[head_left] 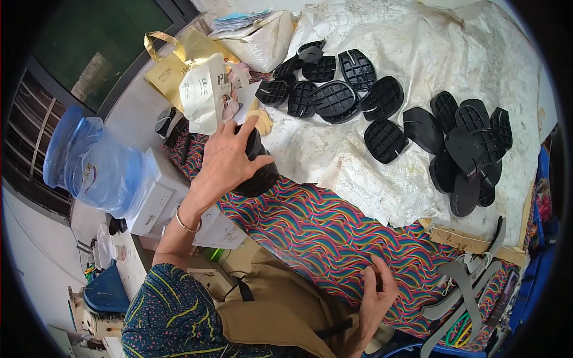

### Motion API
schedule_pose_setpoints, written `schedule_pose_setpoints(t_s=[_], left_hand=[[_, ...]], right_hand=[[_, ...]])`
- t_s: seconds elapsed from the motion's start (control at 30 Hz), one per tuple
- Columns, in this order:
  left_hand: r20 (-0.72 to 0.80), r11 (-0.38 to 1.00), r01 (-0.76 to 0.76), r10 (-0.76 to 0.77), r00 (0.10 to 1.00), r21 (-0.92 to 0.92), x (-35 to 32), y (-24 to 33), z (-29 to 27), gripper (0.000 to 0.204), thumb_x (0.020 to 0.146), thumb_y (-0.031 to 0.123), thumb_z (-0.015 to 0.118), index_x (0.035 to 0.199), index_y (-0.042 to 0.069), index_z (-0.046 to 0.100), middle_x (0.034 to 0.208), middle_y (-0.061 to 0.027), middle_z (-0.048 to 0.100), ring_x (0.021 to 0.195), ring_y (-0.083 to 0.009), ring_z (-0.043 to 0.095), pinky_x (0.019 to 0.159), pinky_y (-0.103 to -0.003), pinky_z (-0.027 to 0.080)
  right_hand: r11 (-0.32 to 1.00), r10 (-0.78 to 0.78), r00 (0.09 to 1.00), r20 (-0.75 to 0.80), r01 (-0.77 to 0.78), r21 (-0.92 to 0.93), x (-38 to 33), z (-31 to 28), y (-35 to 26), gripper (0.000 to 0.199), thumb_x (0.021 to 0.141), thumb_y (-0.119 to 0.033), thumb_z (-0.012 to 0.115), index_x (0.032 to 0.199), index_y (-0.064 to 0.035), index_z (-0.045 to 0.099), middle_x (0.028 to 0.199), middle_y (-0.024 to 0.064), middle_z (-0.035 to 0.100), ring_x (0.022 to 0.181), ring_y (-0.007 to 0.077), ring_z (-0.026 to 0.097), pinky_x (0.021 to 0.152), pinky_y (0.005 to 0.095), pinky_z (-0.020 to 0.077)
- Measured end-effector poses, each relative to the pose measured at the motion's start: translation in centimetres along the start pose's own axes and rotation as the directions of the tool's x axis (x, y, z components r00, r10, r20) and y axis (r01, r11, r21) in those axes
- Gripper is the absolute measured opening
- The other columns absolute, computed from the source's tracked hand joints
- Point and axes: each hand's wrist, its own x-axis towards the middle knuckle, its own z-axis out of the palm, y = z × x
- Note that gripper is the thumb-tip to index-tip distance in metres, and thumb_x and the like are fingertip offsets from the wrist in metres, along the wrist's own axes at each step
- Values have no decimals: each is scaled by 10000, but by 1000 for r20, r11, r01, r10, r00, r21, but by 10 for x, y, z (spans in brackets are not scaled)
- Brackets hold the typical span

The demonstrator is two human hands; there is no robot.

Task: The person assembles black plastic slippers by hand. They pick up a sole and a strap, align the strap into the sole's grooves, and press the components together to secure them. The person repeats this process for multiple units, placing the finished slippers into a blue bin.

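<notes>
At the table's near left edge, my left hand (227, 156) is curved over a dark, rounded black piece (262, 178), its thumb and forefinger on either side. Part of that piece is hidden beneath the hand, so its exact kind is unclear. My right hand (379, 293) rests low by the table's front edge, fingers loosely bent and nothing visible in them. Black rubber sole pieces (334, 100) with gridded undersides lie across the white sheet (352, 179). More sole pieces form an overlapping heap (468, 143) on the right.
A multicoloured wavy cloth (310, 221) covers the table's front. Grey curved strips (462, 289) lie at its right end, beside coloured bands (458, 330). Paper bags (203, 92) stand at the back left. Further left, a blue water bottle (104, 167) sits on a white dispenser (156, 194).
</notes>
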Motion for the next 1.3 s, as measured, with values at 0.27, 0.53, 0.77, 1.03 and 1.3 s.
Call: schedule_pose_setpoints(t_s=[0.27, 0.53, 0.77, 1.03, 1.3], left_hand=[[86, 998, -59, 59, 995, -4, -6, -12, 41, 807, 729, 497, 813, 1364, 82, 536, 1098, -225, 583, 1032, -406, 585, 861, -487, 498], [114, 997, -81, 82, 990, -8, -8, -9, 41, 853, 742, 539, 798, 1406, 94, 502, 1150, -240, 581, 1057, -426, 584, 907, -484, 486], [450, 752, 134, 233, 862, -646, 16, -64, 8, 978, 772, 500, 800, 1527, 58, 364, 1427, -240, 518, 1347, -305, 476, 1112, -392, 367], [637, 515, 424, 360, 681, -745, 35, -100, 56, 901, 737, 478, 810, 1469, 83, 463, 1320, -88, 577, 1236, -206, 526, 1108, -343, 336], [295, 505, 182, 154, 943, -844, -37, -101, 63, 957, 706, 502, 779, 1444, -19, 464, 1377, -172, 549, 1299, -264, 519, 1125, -395, 357]], right_hand=[[998, 42, 996, 81, -38, -44, 10, 21, -16, 228, 896, -5, 671, 1122, 18, 689, 907, 102, 707, 771, 138, 642, 666, 273, 506], [1000, -2, 964, 266, 7, -19, 20, 63, -13, 238, 923, -40, 658, 1151, 25, 682, 907, 87, 708, 775, 105, 633, 676, 262, 511], [938, -208, 829, 519, 320, -134, 45, 112, -38, 294, 919, -136, 638, 1176, 7, 644, 975, 184, 685, 834, 284, 679, 749, 385, 530], [990, -81, 738, 670, 135, -29, 61, 177, -32, 524, 916, -264, 649, 1317, 50, 523, 1117, 236, 656, 1002, 356, 663, 881, 435, 507], [910, -223, 768, 600, -56, 410, 48, 232, -1, 1197, 709, -305, 872, 1528, 89, 92, 1508, 315, 301, 1408, 359, 360, 1128, 402, 367]])
